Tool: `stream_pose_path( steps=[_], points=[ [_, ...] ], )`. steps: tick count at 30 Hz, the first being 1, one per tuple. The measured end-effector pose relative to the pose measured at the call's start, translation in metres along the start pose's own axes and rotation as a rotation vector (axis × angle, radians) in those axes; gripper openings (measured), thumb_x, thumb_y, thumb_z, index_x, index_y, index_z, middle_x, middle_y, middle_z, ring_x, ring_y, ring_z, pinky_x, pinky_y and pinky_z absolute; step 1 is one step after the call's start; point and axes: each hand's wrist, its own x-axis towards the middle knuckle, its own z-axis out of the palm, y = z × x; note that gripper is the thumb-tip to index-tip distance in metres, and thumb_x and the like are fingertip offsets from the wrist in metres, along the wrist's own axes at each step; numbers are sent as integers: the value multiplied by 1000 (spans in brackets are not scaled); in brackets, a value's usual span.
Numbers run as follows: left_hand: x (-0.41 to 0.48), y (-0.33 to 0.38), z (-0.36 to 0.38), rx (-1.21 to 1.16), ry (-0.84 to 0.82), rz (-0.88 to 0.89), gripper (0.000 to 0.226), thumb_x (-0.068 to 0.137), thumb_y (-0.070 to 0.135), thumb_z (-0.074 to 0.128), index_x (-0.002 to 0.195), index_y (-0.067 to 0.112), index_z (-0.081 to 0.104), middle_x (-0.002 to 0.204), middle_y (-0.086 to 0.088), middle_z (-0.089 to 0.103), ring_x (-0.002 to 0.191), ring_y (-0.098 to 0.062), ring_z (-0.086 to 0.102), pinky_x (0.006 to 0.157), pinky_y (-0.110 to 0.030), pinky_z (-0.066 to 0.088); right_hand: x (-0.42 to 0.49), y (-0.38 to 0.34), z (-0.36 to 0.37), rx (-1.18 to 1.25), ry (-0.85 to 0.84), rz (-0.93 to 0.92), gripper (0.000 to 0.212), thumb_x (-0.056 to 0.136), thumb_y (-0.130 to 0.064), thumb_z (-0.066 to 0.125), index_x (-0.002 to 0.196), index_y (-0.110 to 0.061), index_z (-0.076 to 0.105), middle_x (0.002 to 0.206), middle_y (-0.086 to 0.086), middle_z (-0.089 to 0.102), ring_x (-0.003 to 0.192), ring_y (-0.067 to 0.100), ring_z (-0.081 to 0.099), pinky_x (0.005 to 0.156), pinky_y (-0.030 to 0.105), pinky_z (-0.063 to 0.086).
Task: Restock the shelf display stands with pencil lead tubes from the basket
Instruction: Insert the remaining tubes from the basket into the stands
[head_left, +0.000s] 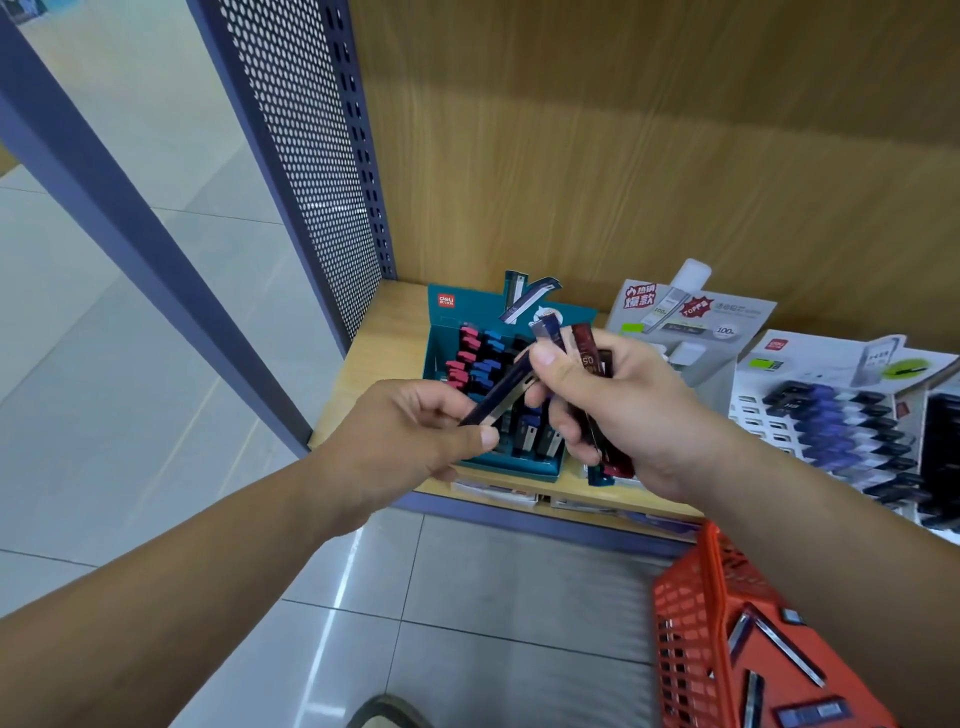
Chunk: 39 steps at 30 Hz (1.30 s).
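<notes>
**One tube changing hands over the teal stand**

Step in hand: sorting a single tube out of a handful, ahead of slotting it.

- Left hand (415, 431): thumb and curled fingers pinch the low end of a dark blue tube (500, 399), which lies slantwise.
- Right hand (618, 410): fingers wrapped round a bundle (584, 345) of blue and maroon tubes. Its thumb rests on the top end of the slanted one, so both hands are on that tube.
- Both hands hover just above the teal stand (441, 317), at the left end of the shelf (374, 353). The stand is part filled: pink, blue and dark caps in rows.
- Basket (714, 571): low right on the floor, a few loose tubes (789, 647) inside.

Next move, as I judge it: the right thumb lets go and the left hand takes the tube clear. It then has to turn the tube end-down and find a free slot among like-coloured caps. The slots are narrow, so aim matters.

Hard to make out:
- Free slots at the stand's front are behind the hands.
- The count of tubes in the bundle cannot be told.
- The grey stand (831, 358) at far right and the basket are cut by the frame edge.
- Print on the tubes is too small to read.
</notes>
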Motion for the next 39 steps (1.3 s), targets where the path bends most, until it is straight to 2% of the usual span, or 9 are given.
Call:
stream_pose_path(
  steps=[3,7,13,15,17,21,24,33,39],
  points=[
    [0,2,5,78,0,98,19,85,10,82,72,10,69,66,5,63,63,-8,56,61,-22,50,-4,-2,1,-15,-65,10,28,103,-26,61,90,-2,64,59,5,60,43,14,41,43,28,29],
    [1,1,5,114,3,124,21,85,9,82,70,10,67,62,10,59,60,-5,54,61,-20,50,-5,-1,-4,-21,-128,15,30,101,-29,63,84,-4,70,57,13,48,45,16,39,47,31,28],
    [2,-6,5,170,-17,129,22,83,10,84,69,10,67,62,9,57,59,-4,51,58,-17,46,-7,-7,-4,-125,-58,-21,13,96,-18,73,86,-10,71,70,7,70,48,14,43,44,25,31],
    [4,-8,0,213,-8,94,14,82,11,86,78,17,73,70,7,66,65,-4,59,62,-16,49,-2,-8,-4,-335,37,-95,11,93,-18,77,84,-13,74,71,5,70,47,5,46,45,16,34],
    [9,-16,-9,295,31,0,29,81,15,87,101,28,72,89,9,74,81,-7,69,65,-17,52,6,-5,-4,-543,94,-171,16,93,-21,77,78,-20,70,59,-7,61,47,3,47,47,14,35],
    [17,-37,-26,470,189,-173,20,90,13,75,107,24,72,101,6,73,94,-14,67,60,-15,48,23,10,3,-815,122,-201,16,94,-32,74,82,-33,64,66,-10,63,63,11,60,62,37,54],
    [18,-51,-21,488,149,-152,22,91,15,76,112,23,72,105,7,69,90,-7,64,56,-8,46,29,22,11,-831,122,-173,11,94,-35,74,85,-33,67,70,-8,66,68,17,63,67,43,58],
    [26,-63,-10,471,45,-113,47,91,17,76,135,23,62,121,4,68,99,-14,62,73,-14,43,32,43,31,-893,180,-196,6,92,-39,74,96,-35,74,78,-12,69,78,19,66,71,42,59],
    [26,-62,-11,427,24,-123,47,93,17,75,137,23,59,126,3,65,95,-12,57,59,-3,41,29,47,35,-877,178,-205,5,91,-39,75,92,-35,73,74,-13,68,74,17,65,68,41,58]
  ],
)
